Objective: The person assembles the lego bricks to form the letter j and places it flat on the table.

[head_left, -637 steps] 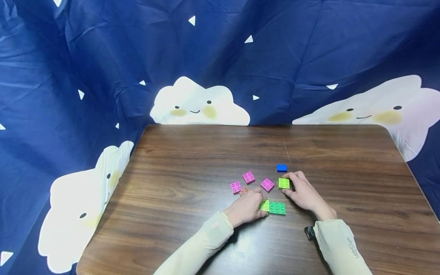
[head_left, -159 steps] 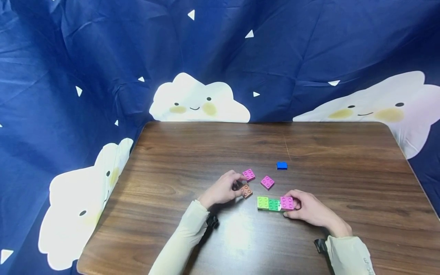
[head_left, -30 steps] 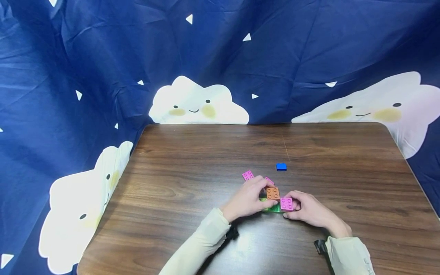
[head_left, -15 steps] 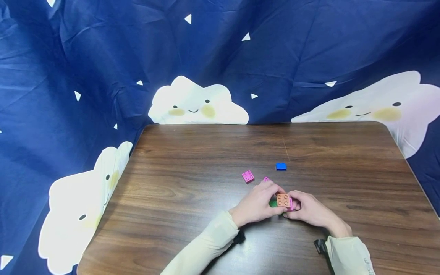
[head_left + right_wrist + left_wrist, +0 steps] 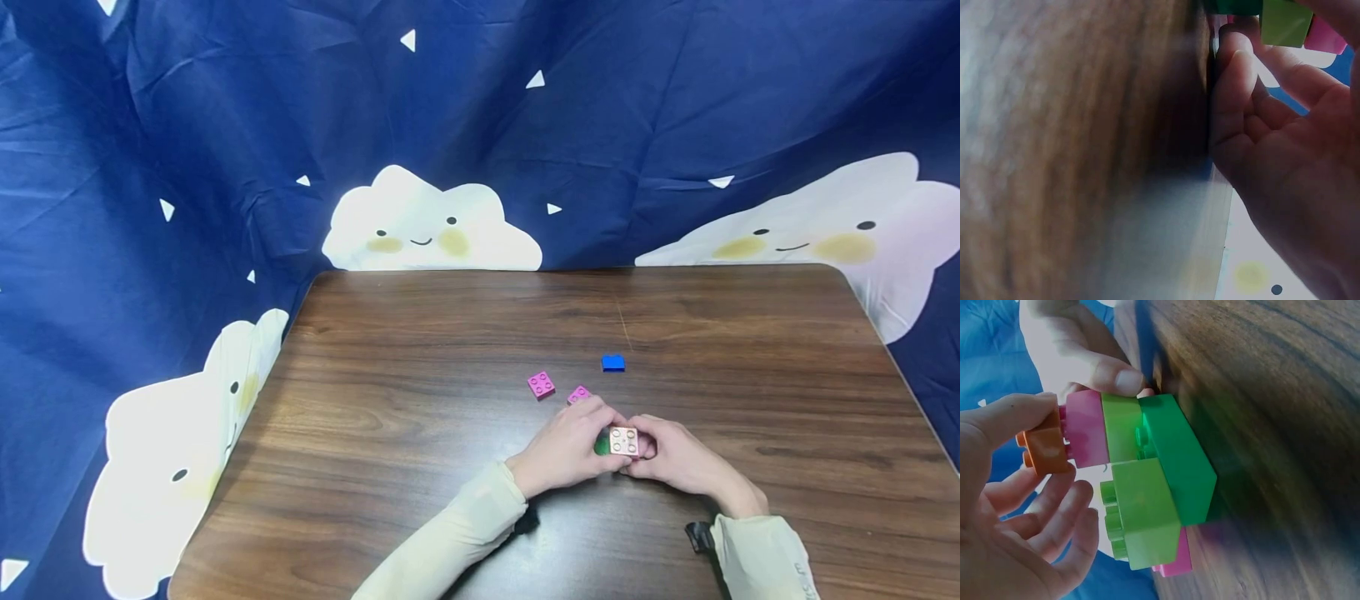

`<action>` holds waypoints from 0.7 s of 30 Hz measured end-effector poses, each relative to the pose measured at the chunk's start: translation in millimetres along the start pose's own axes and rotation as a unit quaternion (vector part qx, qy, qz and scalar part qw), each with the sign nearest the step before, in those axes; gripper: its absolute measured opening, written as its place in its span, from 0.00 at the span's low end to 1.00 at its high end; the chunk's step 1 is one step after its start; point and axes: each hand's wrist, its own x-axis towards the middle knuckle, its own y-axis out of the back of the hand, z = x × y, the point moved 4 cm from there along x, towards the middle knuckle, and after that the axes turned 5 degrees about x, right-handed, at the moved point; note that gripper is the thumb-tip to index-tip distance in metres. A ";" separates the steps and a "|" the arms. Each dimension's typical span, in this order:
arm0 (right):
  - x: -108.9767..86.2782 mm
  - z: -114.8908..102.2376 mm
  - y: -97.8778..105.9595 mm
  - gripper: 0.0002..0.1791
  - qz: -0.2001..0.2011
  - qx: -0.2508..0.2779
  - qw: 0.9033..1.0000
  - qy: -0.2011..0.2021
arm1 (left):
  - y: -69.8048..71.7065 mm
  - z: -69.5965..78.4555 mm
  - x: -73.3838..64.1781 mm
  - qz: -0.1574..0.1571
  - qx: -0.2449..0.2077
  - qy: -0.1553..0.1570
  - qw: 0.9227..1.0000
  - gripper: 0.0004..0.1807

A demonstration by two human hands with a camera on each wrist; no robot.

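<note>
My left hand (image 5: 570,446) pinches a small orange brick (image 5: 1047,450) between thumb and fingers. It is right over a pink brick (image 5: 1085,428), whose studs still show between the two. Under the pink brick sits a lime brick (image 5: 1122,425), on one end of a longer green brick (image 5: 1179,462). A second lime brick (image 5: 1147,515) is on the green brick's other end. My right hand (image 5: 678,454) grips the stack from the right, its thumb against the lower bricks in the left wrist view. In the head view the left hand hides the second lime brick.
On the wooden table (image 5: 420,333), a loose pink brick (image 5: 542,385) lies beyond the left hand. Another pink brick (image 5: 578,395) is partly hidden behind its fingers. Farther back lies a blue brick (image 5: 612,363). A blue cloth with clouds (image 5: 435,225) hangs behind the table.
Since 5.3 s ago, my left hand has picked up the orange brick from the table. Over the last second it has carried it rightward onto the pink-topped stack. The right hand stays put.
</note>
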 end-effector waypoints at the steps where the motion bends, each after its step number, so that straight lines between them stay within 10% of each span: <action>1: -0.2 -0.1 0.1 0.18 0.001 0.001 1.000 0.003 | -0.2 0.7 0.0 0.001 0.004 0.000 1.000 0.21; 21: -0.1 2.3 -2.8 0.16 0.007 -0.008 1.000 0.004 | 5.1 7.5 4.1 0.008 0.080 -0.015 0.997 0.22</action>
